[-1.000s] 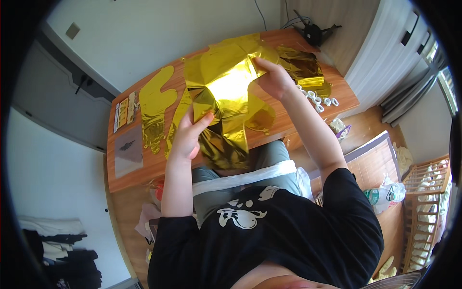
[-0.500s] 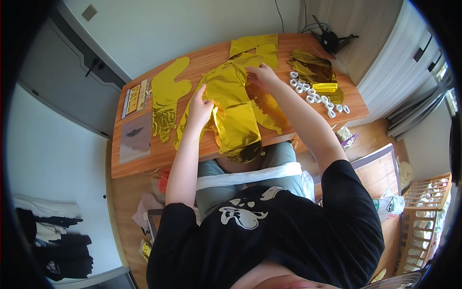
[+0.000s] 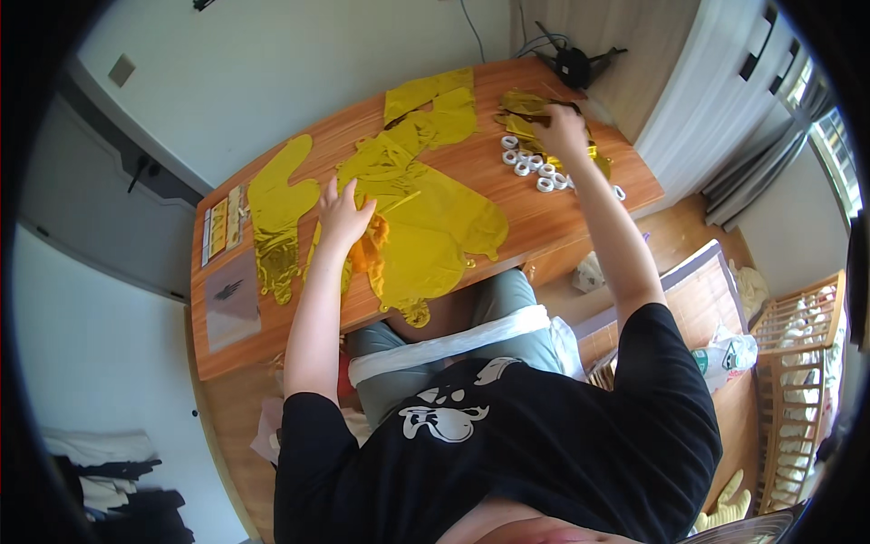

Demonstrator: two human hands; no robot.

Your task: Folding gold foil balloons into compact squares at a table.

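Observation:
Flat gold foil balloons (image 3: 444,213) lie overlapping across the middle of the table, some reaching its front edge. Over their left part is my left hand (image 3: 344,218), its fingers spread, beside a crumpled orange-gold patch of foil (image 3: 370,247). My right hand (image 3: 564,136) has reached the pile of folded gold foil balloons (image 3: 521,102) at the far right. Its fingers bend down onto that pile, and their tips are hidden, so a grip cannot be made out. Several small white ribbon rolls (image 3: 527,161) sit just left of my right wrist.
Another flat gold balloon (image 3: 276,208) lies at the left, near a printed card (image 3: 222,222) and a clear plastic sheet (image 3: 234,299) with dark thin pieces. A gold foil piece (image 3: 430,95) is at the back. The black router (image 3: 573,68) stands in the far right corner.
My right hand has left the middle balloon and moved right to the folded pile. My left hand has loosened and spread its fingers. The middle foil now lies flatter and spread out.

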